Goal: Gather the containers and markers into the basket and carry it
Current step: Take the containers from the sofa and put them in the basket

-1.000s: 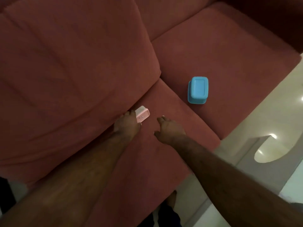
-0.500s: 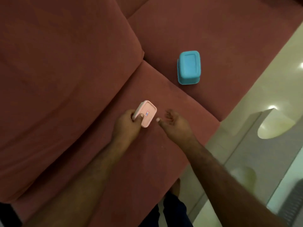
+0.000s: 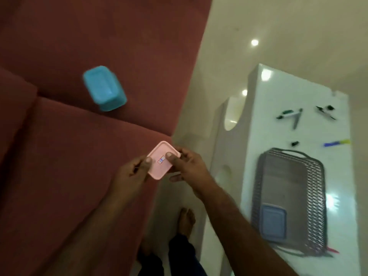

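Pink container (image 3: pixel 161 160) is held between left hand (image 3: pixel 135 172) and right hand (image 3: pixel 186 169), thumbs on the lid, above the sofa (image 3: pixel 59 156) seat's front edge. Judged next: transfer to the basket (image 3: pixel 310 176) on the white table (image 3: pixel 298 96), kept level. Blue container (image 3: pixel 104 88) lies on the seat; markers (image 3: pixel 290 116) are scattered at the table's far end. Floor is glossy.
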